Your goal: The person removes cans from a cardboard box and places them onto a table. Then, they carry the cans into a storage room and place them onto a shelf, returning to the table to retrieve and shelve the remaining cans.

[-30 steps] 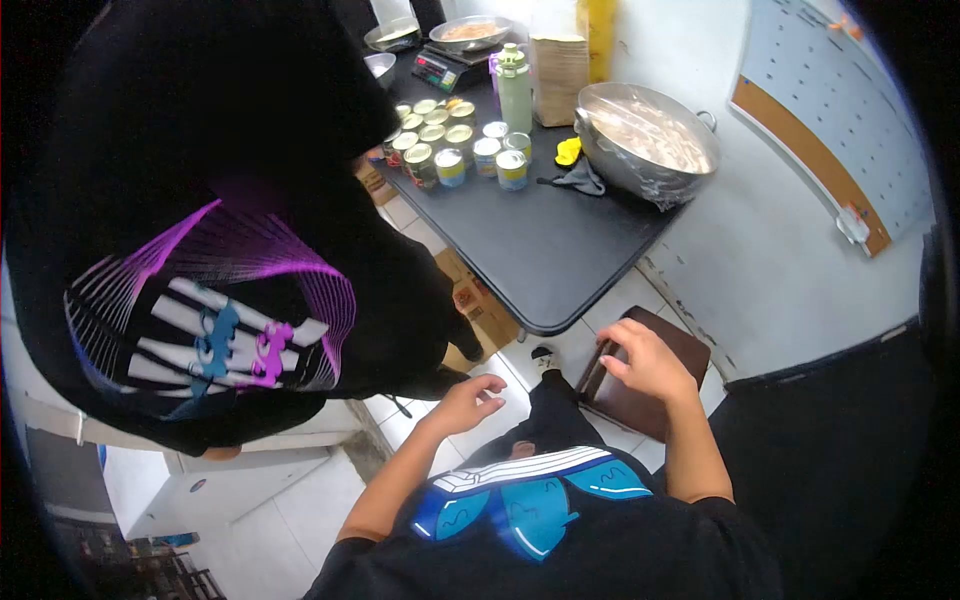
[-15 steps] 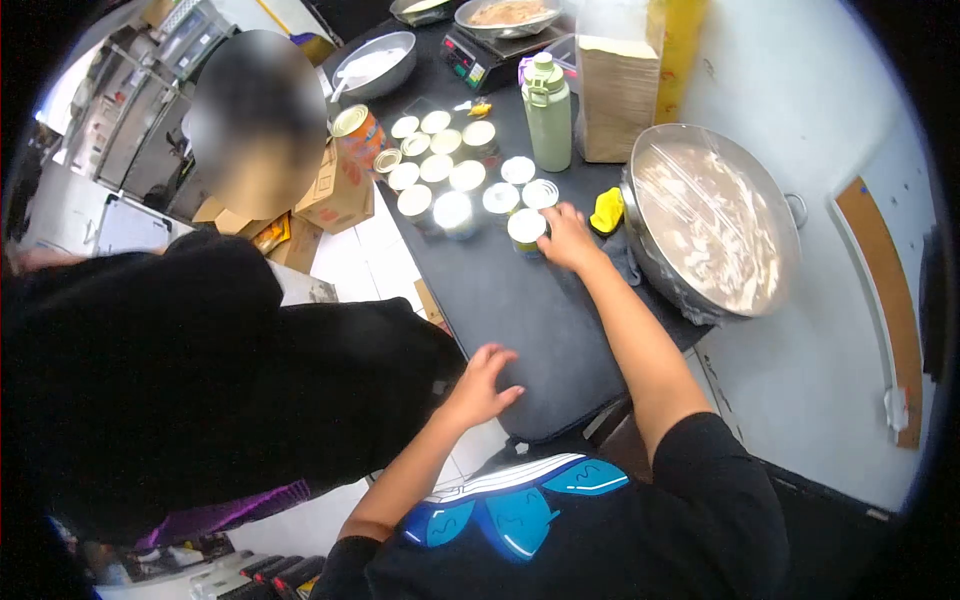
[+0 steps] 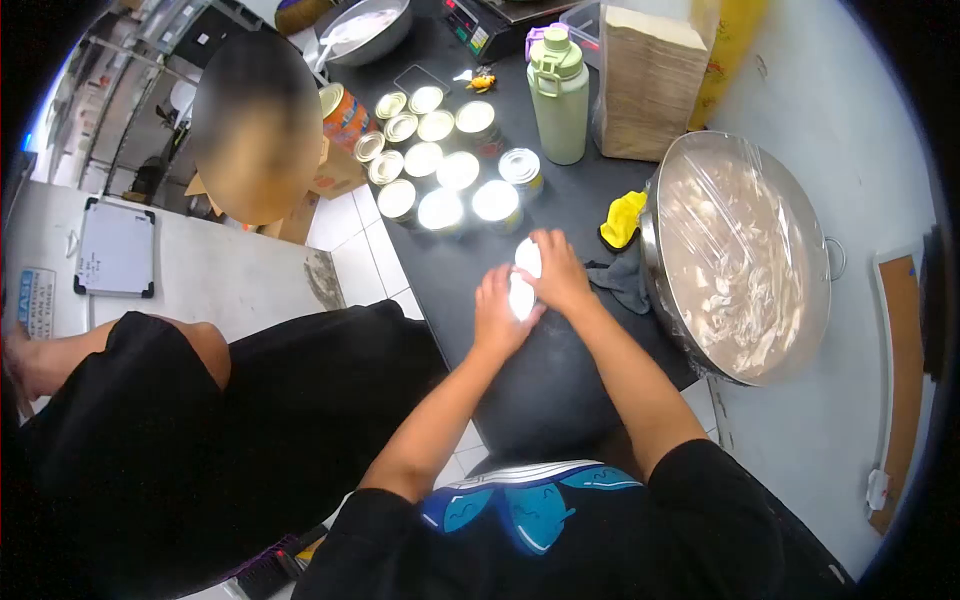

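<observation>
Two cans with bright, glare-washed lids stand together on the black table (image 3: 550, 375). My left hand (image 3: 500, 318) is wrapped round the nearer can (image 3: 521, 297). My right hand (image 3: 563, 272) grips the farther can (image 3: 528, 258) from its right side, with its thumb close to my left fingers. Beyond my hands is a group of several more lidded cans; the closest of them is a can (image 3: 495, 201) with a shiny top. Another can (image 3: 520, 167) with a ringed lid stands a little behind it. The sides of the cans in my hands are mostly hidden.
A large metal basin (image 3: 740, 260) under plastic film is at right, beside a grey cloth (image 3: 622, 285) and a yellow-black item (image 3: 622, 219). Behind stand a green bottle (image 3: 558, 100), a paper stack (image 3: 650, 85) and a bowl (image 3: 385, 40). A person in black (image 3: 290, 400) is at left.
My right hand has drawn a can nearer along the table. My left hand has come up from the table edge and closed round a can. The view has shifted.
</observation>
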{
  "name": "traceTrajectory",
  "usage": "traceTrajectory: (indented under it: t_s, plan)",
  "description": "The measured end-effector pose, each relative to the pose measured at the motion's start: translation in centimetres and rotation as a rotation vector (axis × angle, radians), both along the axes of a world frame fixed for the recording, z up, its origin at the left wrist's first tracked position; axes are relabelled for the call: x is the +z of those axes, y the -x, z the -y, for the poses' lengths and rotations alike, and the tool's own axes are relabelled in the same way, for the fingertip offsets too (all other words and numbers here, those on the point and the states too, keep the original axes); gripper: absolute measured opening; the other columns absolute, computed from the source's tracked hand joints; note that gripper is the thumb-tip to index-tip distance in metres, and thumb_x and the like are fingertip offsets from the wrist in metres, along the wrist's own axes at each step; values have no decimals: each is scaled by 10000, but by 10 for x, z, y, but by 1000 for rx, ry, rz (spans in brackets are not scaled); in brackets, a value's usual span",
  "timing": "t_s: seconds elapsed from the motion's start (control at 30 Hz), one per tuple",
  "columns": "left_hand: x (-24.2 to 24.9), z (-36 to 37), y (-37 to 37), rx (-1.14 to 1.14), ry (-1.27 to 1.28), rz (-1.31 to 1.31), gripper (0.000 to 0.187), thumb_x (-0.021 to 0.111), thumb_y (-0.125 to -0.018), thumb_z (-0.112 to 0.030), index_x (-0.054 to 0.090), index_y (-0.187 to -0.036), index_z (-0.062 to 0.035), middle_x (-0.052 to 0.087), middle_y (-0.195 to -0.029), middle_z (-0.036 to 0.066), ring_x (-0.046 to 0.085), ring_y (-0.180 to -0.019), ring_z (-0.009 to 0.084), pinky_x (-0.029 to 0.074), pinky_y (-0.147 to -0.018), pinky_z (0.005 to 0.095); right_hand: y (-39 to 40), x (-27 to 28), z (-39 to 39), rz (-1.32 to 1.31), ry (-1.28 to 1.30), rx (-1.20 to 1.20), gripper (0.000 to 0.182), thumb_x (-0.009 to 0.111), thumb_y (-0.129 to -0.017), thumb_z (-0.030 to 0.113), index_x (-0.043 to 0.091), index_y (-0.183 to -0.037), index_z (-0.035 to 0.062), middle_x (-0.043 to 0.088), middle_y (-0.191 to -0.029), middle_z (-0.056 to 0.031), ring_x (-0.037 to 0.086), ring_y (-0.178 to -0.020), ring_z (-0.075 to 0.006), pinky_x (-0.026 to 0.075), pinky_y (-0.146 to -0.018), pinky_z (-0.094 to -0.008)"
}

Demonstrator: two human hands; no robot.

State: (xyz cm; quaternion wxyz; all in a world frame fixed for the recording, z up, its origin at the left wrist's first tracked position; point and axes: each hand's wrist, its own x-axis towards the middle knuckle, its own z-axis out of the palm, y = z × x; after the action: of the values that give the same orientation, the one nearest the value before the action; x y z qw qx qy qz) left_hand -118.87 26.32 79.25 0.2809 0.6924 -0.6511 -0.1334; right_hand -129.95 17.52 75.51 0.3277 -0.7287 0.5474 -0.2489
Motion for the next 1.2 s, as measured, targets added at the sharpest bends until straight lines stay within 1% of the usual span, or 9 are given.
traceTrajectory:
  t_s: [0.1,0.27,0.43,0.63,0.73,0.87,1.03,1.1,1.2]
  plan:
    - [9,-48,-6,-44,-105,32,764,818,-602,-188,397,-1217,-18,469,-1154,191,457,-1083,370,379,-923,428,13,46,-26,-19,-140,260,669,757,-698,346,442,-1197,30,506,-1114,-233,513,-1060,-387,443,-870,-453]
    - [17,-95,-17,-81,-131,20,779,835,-571,-162,416,-1212,-18,448,-1146,186,466,-1075,364,404,-924,416,-30,69,26,-210,143,81,601,759,-690,341,512,-1175,86,491,-1126,-172,491,-1064,-346,441,-849,-452]
    - [9,-111,-26,-19,-155,-119,865,858,-545,-151,372,-1247,-16,434,-1157,176,484,-1077,337,426,-928,395,-72,17,60,-332,245,-2,699,772,-671,298,443,-1265,132,463,-1147,-153,478,-1067,-313,419,-862,-454]
    - [-45,-137,-37,98,-74,-546,995,866,-541,-160,258,-1318,-28,481,-1254,174,501,-1163,295,406,-979,360,-57,-39,49,113,369,-54,802,802,-638,266,368,-1295,112,423,-1326,-168,434,-1213,-311,401,-942,-433]
    - [-54,-129,-34,95,-126,-656,1028,879,-529,-133,246,-1334,-44,467,-1307,175,497,-1185,268,389,-1011,343,-68,-27,54,449,243,-132,875,829,-600,264,333,-1302,101,463,-1301,-187,440,-1213,-352,391,-972,-408]
    - [-49,-117,-31,73,-155,-617,1011,886,-523,-123,280,-1329,-58,513,-1270,142,513,-1171,246,405,-1001,348,-78,-27,63,306,-15,-222,899,841,-553,327,370,-1279,83,577,-1148,-157,526,-1090,-353,394,-935,-448]
    - [-35,-118,-47,-7,-198,-464,863,884,-505,-180,446,-1243,-89,547,-1238,97,535,-1133,243,425,-973,354,-62,-38,68,172,350,-224,843,836,-550,344,417,-1237,92,580,-1142,-139,530,-1088,-330,363,-952,-435]
    - [-35,-117,-52,-48,-188,-515,831,876,-499,-182,475,-1222,-98,561,-1202,83,530,-1114,255,423,-969,366,-36,-31,67,365,143,-159,763,833,-573,330,467,-1178,42,593,-1105,-164,572,-1017,-335,450,-865,-411]
    - [-27,-124,-61,-118,-306,-553,825,880,-494,-205,487,-1209,-85,525,-1221,92,491,-1154,269,391,-999,375,22,-29,37,651,-147,-97,668,800,-644,210,465,-1190,22,583,-1144,-138,564,-1039,-212,462,-865,-346]
